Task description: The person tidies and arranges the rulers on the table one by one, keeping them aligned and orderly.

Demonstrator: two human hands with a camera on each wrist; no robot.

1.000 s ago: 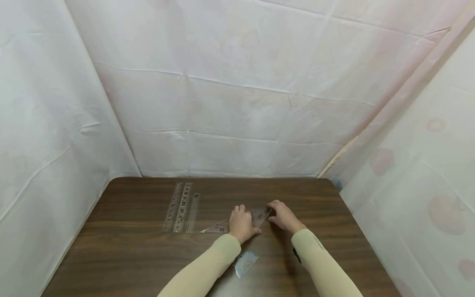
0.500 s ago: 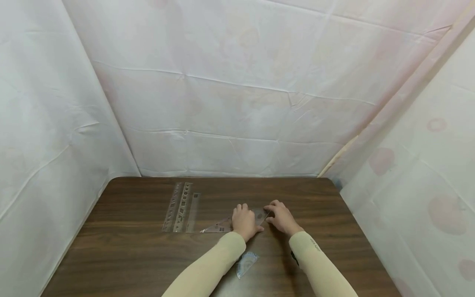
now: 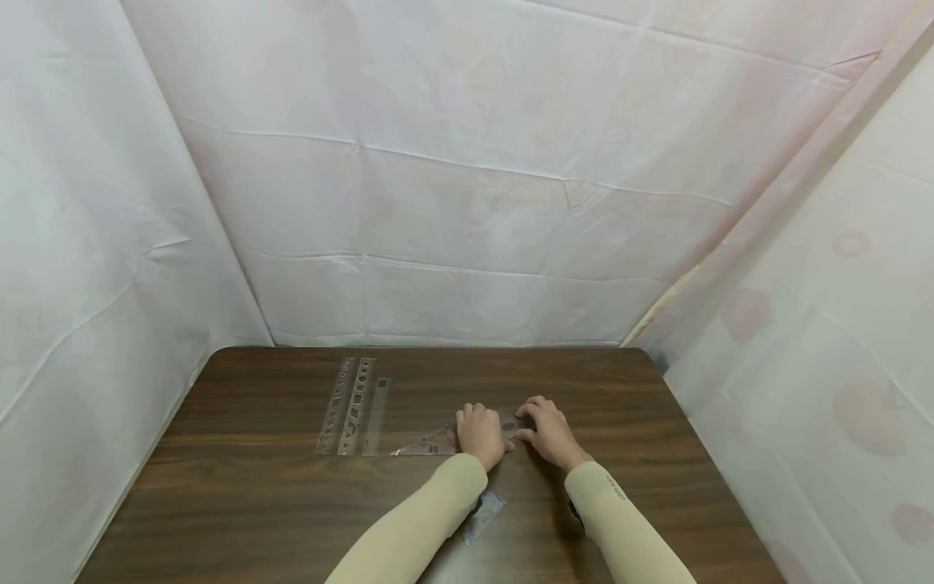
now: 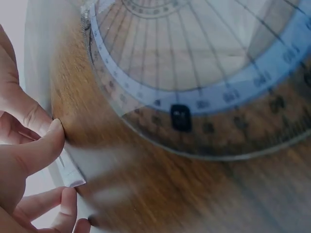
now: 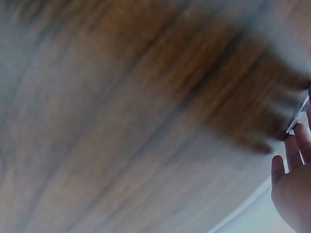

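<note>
My left hand (image 3: 479,435) & right hand (image 3: 549,430) both pinch 1 clear set square (image 3: 438,442) flat on table (image 3: 255,487) centre. 2 stencil rulers (image 3: 348,405) lie left; 1 protractor (image 4: 204,77) under my left forearm.

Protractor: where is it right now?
In the head view the protractor lies on the table near its front edge, partly under the left sleeve, just behind the left hand.

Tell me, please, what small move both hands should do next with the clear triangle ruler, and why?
Probably lift the triangle ruler by its edge. The left hand and right hand both sit on it while it lies flat on the table, so sliding a fingertip under seems needed.
</note>
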